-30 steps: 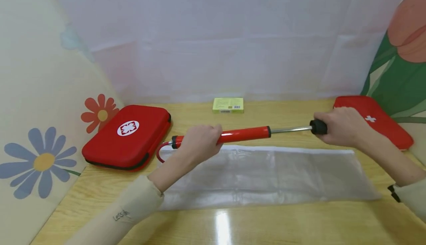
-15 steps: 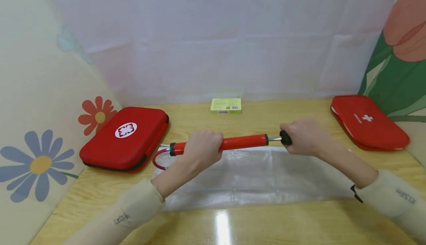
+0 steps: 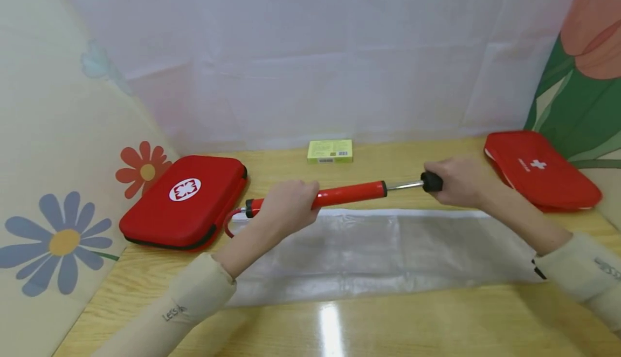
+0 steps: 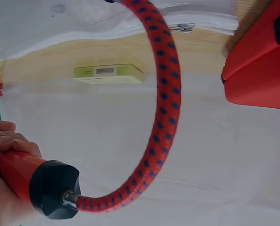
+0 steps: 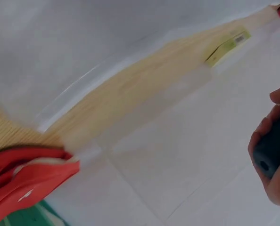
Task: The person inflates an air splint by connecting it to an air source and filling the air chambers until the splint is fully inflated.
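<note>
A red hand pump (image 3: 351,193) is held level above a flat, clear plastic bag (image 3: 368,254). My left hand (image 3: 289,206) grips its barrel near the left end. My right hand (image 3: 458,182) holds the black handle (image 3: 431,182), and a length of silver rod (image 3: 405,185) shows between handle and barrel. From the barrel's black end cap (image 4: 54,188) a red hose with blue dots (image 4: 162,94) curves up over the plastic in the left wrist view. The hose's far end has a dark fitting, partly cut off by the frame edge.
On the wooden table, a red hard case (image 3: 184,200) with a white emblem stands left, beside the hose. A red first-aid pouch (image 3: 543,171) lies at the right. A small yellow-green box (image 3: 330,151) sits at the back, near the white backdrop (image 3: 291,60).
My right hand first moves left, pushing the rod most of the way into the barrel. It then draws partly back to the right, exposing more rod. My left hand stays nearly still.
</note>
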Demonstrator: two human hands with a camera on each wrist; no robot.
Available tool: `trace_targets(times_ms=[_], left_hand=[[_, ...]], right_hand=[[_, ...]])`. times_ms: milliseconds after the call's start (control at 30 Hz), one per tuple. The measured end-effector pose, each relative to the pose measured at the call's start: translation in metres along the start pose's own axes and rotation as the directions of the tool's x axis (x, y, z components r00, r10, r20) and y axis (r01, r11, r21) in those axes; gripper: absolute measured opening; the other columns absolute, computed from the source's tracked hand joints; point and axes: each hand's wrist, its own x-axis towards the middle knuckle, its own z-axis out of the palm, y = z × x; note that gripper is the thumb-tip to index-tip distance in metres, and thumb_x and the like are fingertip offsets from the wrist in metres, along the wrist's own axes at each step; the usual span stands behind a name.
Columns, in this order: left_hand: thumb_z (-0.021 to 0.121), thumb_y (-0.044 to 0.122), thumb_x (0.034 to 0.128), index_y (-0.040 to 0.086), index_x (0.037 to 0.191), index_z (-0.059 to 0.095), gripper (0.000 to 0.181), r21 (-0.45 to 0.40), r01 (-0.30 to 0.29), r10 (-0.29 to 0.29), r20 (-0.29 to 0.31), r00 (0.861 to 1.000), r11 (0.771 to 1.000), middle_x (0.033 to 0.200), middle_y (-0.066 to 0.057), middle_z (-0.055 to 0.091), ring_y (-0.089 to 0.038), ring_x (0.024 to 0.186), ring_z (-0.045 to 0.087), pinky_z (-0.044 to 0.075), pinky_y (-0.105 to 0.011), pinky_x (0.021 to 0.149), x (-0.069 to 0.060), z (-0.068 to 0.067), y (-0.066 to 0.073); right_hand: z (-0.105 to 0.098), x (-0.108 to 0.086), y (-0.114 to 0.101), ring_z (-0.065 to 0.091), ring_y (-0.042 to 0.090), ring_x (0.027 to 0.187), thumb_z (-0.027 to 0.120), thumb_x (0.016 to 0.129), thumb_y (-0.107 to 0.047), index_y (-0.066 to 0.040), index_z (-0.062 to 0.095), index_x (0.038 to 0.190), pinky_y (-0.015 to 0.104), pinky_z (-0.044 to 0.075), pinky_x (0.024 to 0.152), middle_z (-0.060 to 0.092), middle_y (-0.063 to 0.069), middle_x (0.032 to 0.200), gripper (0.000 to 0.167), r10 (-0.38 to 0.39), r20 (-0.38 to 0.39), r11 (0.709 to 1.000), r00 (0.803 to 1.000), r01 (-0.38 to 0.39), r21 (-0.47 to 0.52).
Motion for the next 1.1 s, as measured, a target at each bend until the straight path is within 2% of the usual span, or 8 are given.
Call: trace_targets(times_ms=[133,267,467,633,733,833,1000,1100], left_hand=[[0.078,0.025,0.0774,0.007,0.094,0.069,0.026,0.015,-0.006,0.007,-0.042,0.999,1.0,0.074,-0.004,0.066,-0.017,0.055,0.053,0.054,-0.032,0.059,-0.002,0.0,-0.004],[0.078,0.026,0.0764,0.006,0.094,0.07,0.027,0.012,0.0,0.001,-0.043,0.999,1.0,0.072,-0.005,0.065,-0.016,0.053,0.051,0.052,-0.031,0.056,-0.001,0.0,-0.003],[0.08,0.025,0.0744,0.006,0.092,0.071,0.027,0.005,0.038,-0.037,-0.039,0.999,0.999,0.07,-0.004,0.063,-0.018,0.054,0.051,0.051,-0.031,0.057,-0.002,0.005,0.001],[0.077,0.024,0.076,0.007,0.093,0.071,0.025,-0.001,0.025,-0.025,-0.038,0.999,1.0,0.07,-0.004,0.064,-0.017,0.054,0.052,0.052,-0.031,0.057,-0.004,0.009,0.001],[0.076,0.025,0.078,0.008,0.096,0.071,0.025,-0.011,0.013,-0.013,-0.018,1.0,1.0,0.072,-0.004,0.065,-0.017,0.054,0.052,0.052,-0.03,0.057,-0.005,0.007,0.001],[0.075,0.025,0.0796,0.008,0.097,0.07,0.025,-0.028,0.004,-0.004,0.001,1.0,1.0,0.074,-0.004,0.066,-0.017,0.055,0.053,0.053,-0.031,0.059,-0.006,0.005,-0.002],[0.077,0.025,0.0778,0.008,0.094,0.069,0.024,-0.022,0.015,-0.016,-0.029,0.999,1.0,0.074,-0.004,0.066,-0.017,0.055,0.054,0.054,-0.033,0.061,-0.009,0.006,-0.011],[0.076,0.025,0.0776,0.009,0.09,0.07,0.022,0.006,-0.01,0.01,-0.047,0.999,1.0,0.069,-0.002,0.064,-0.016,0.052,0.051,0.051,-0.029,0.056,-0.011,0.01,-0.012]], right_hand=[[-0.009,-0.006,0.009,0.035,0.013,0.043,0.075,0.066,-0.015,-0.014,0.046,0.072,0.031,0.029,0.041,0.035,-0.007,0.052,0.03,-0.013,0.022,0.998,1.0,0.014,-0.058],[-0.005,0.005,-0.005,0.036,0.015,0.043,0.07,0.065,-0.014,-0.014,0.045,0.069,0.033,0.031,0.04,0.036,-0.007,0.051,0.025,-0.004,0.044,0.998,0.999,0.006,-0.055],[0.007,0.024,-0.028,0.039,0.015,0.044,0.068,0.065,-0.018,-0.015,0.047,0.069,0.034,0.033,0.041,0.041,-0.007,0.053,0.022,0.072,0.163,0.997,0.984,-0.065,-0.049],[0.012,0.033,-0.039,0.041,0.014,0.045,0.071,0.067,-0.019,-0.013,0.051,0.073,0.033,0.035,0.042,0.045,-0.006,0.054,0.022,0.035,0.191,0.999,0.981,-0.034,-0.013],[0.008,0.032,-0.034,0.045,0.015,0.047,0.072,0.069,-0.019,-0.012,0.053,0.076,0.034,0.037,0.044,0.048,-0.005,0.056,0.021,0.005,0.198,0.999,0.98,-0.014,0.045],[-0.002,0.025,-0.02,0.047,0.016,0.05,0.073,0.07,-0.018,-0.015,0.053,0.075,0.034,0.037,0.045,0.049,-0.005,0.057,0.021,0.016,0.212,0.995,0.977,-0.035,0.089],[-0.015,0.006,0.006,0.042,0.014,0.05,0.074,0.072,-0.016,-0.017,0.05,0.07,0.031,0.034,0.048,0.041,-0.006,0.055,0.024,0.098,0.252,0.993,0.963,-0.113,0.046],[-0.015,-0.005,0.01,0.041,0.013,0.049,0.076,0.071,-0.015,-0.016,0.051,0.071,0.03,0.034,0.049,0.04,-0.007,0.055,0.024,0.095,0.256,0.993,0.962,-0.109,0.041]])
